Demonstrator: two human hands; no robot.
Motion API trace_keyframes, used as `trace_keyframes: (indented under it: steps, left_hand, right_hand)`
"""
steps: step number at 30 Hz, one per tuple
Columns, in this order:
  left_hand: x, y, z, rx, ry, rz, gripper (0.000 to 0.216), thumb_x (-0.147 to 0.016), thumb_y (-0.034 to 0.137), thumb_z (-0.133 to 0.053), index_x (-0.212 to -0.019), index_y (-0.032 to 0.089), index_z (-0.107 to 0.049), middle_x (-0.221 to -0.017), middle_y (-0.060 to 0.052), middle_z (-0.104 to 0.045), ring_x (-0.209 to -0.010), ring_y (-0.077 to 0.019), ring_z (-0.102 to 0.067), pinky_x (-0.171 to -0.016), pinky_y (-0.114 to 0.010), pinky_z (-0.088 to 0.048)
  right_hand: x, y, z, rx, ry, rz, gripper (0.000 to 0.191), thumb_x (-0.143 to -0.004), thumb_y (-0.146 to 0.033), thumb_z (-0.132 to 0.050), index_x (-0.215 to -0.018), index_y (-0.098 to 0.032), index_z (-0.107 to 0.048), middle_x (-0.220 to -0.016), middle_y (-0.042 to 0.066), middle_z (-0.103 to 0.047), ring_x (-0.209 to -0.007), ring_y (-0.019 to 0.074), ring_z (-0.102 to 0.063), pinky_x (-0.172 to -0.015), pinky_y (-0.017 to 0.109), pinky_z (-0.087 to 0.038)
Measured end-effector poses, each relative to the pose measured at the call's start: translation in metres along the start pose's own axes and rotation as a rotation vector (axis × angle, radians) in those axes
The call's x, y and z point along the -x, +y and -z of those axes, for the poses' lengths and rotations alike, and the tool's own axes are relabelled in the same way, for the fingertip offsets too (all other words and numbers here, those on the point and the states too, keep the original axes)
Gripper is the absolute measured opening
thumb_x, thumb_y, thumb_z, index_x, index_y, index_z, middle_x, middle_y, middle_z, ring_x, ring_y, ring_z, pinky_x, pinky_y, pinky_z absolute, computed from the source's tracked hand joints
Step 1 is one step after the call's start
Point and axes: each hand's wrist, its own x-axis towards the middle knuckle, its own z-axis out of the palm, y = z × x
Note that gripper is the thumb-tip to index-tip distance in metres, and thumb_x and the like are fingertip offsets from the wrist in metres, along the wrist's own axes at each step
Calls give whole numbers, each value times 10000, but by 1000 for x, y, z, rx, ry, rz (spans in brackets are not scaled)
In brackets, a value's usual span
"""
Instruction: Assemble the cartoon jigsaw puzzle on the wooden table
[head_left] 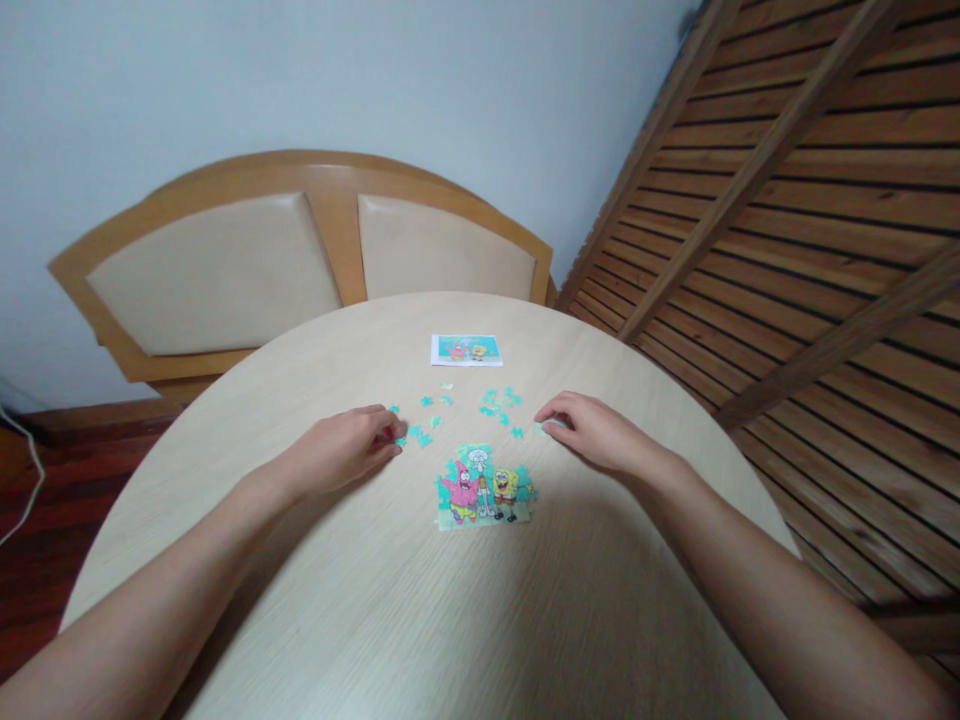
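A partly joined cartoon jigsaw puzzle (pixel 484 487) lies on the round light wooden table (pixel 420 620). Several loose teal pieces (pixel 501 402) are scattered behind it. My left hand (pixel 346 448) rests on the table left of the puzzle, fingers curled, fingertips touching teal pieces (pixel 417 434). My right hand (pixel 592 430) lies to the right of the puzzle, fingers curled down onto a teal piece (pixel 541 428). Whether either hand grips a piece is hidden by the fingers.
A small reference picture card (pixel 466 350) lies further back on the table. Behind the table stands a wooden bench back with padded panels (pixel 315 250) against a pale wall. A slatted wooden frame (pixel 795 200) leans at the right.
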Motion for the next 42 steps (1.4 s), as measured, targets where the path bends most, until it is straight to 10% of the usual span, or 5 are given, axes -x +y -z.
trace_keyframes:
  steps: [22,42]
  left_hand:
    - [-5,6,-3,195,-4,3,256,-992,334,-485,-1002,194,-700,-948,-43,-731,-769,-164,-642,-687,-267,-482]
    - [-10,30,-24,198,85,-376,263,-1073,238,-408,-1059,203,-668,-1016,-67,-682,-999,-205,-604,-930,-380,-483]
  right_hand:
    - [-2,6,-5,37,25,22,206,-928,-197,-559,-1035,-193,-735,-1080,92,-731,-997,248,-675,-900,382,-518]
    - [0,-20,-4,41,120,40,222,-965,-272,-541,-1074,-211,-724,-1095,103,-718,-1044,279,-657,-935,435,-511]
